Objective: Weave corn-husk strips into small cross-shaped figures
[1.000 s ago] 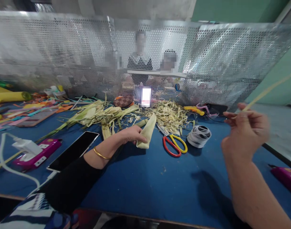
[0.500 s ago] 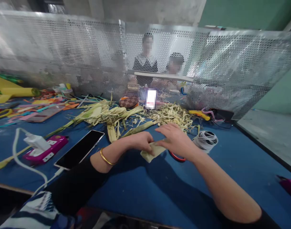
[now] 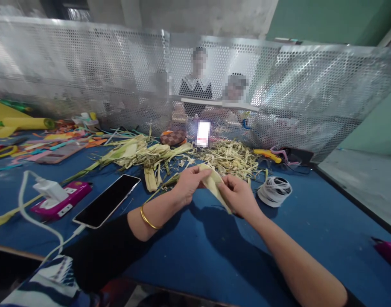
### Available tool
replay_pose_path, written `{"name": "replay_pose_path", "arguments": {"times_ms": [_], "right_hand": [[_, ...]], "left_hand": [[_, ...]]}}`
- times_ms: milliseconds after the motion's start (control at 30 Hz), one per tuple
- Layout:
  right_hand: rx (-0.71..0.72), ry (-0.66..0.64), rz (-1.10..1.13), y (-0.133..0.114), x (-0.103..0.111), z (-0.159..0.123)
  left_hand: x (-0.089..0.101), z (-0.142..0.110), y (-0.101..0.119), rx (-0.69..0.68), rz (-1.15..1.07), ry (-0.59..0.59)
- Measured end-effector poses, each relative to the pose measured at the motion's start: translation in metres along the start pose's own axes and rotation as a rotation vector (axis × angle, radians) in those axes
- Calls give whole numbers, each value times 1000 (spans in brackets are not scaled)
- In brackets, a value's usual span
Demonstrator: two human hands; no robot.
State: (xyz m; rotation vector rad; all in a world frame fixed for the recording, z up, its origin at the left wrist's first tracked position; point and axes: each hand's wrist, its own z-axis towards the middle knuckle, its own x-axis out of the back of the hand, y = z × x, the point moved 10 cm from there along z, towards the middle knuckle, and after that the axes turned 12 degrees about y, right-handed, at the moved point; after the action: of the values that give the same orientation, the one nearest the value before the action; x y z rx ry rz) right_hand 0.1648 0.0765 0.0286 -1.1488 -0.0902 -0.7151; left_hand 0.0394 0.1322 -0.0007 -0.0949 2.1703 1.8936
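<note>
A perforated metal screen (image 3: 96, 64) stands behind a blue worktop (image 3: 170, 264); long pale husks (image 3: 128, 153) lie across its far side, a heap of shreds (image 3: 232, 160) beside them. The left hand (image 3: 187, 185) and right hand (image 3: 240, 196) both grasp one pale husk piece (image 3: 216, 183) above the worktop — the right, out to the side a second ago, now joins the left; the piece gains a two-handed hold, slanting between them; whether the right fingers keep the thin strip, one cannot tell.
</note>
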Motion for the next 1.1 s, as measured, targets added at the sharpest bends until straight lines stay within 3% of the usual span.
{"name": "replay_pose_path", "arguments": {"times_ms": [133, 300, 600, 767, 900, 1100], "right_hand": [[-170, -72, 316, -1, -9, -6], [-402, -34, 548, 14, -8, -7], [-689, -116, 835, 33, -28, -15], [-527, 5, 813, 24, -11, -6], [-375, 93, 777, 10, 6, -2], [-213, -124, 565, -19, 24, -14]], "left_hand": [[-8, -6, 9, -138, 208, -97], [-21, -17, 2, -103, 346, -245], [-16, -14, 0, -55, 291, -161], [-11, -7, -1, -66, 225, -123], [3, 8, 2, -91, 142, -16], [37, 34, 17, -156, 80, 177]]}}
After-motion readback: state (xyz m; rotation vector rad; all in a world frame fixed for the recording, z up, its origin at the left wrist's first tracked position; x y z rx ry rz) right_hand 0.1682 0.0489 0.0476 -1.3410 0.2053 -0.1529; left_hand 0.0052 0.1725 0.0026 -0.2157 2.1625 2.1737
